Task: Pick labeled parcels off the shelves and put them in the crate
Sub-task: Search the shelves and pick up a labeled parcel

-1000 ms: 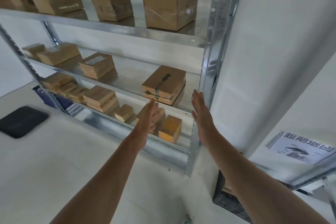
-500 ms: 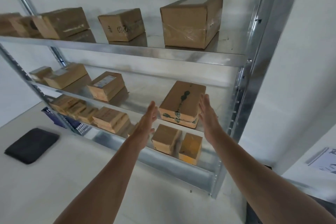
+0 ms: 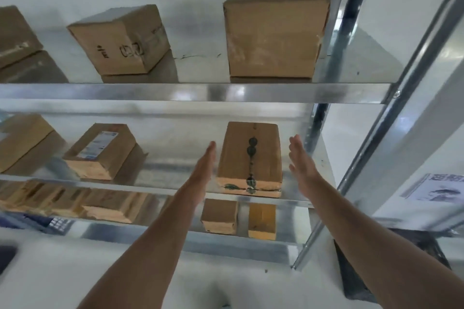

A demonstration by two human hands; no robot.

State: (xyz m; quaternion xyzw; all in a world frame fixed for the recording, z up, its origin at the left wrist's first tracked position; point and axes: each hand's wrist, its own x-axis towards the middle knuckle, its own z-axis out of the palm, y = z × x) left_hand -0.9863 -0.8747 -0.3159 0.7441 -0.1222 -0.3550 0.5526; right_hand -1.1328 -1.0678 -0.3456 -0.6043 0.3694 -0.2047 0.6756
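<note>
A flat brown parcel with dark blotches along its tape point(image 3: 251, 158) lies on the middle shelf point(image 3: 160, 189) at the right. My left hand point(image 3: 204, 167) is held flat and open just left of it, and my right hand point(image 3: 301, 160) is open just right of it; neither touches the cardboard. A parcel with a printed white label point(image 3: 100, 152) sits further left on the same shelf. On the top shelf stand a tall box with a white label on top point(image 3: 273, 32) and a box with handwriting point(image 3: 120, 40). A dark crate point(image 3: 391, 266) stands on the floor at the lower right.
The metal upright point(image 3: 361, 153) of the rack rises just right of my right hand. Small parcels point(image 3: 219, 216) fill the lowest shelf. A printed notice point(image 3: 434, 187) hangs at the right. A dark mat point(image 3: 6, 256) lies on the floor at far left.
The view has closed in on the rack and swung right. Both hands rose and came to flank the blotched parcel; the right hand left the upright.
</note>
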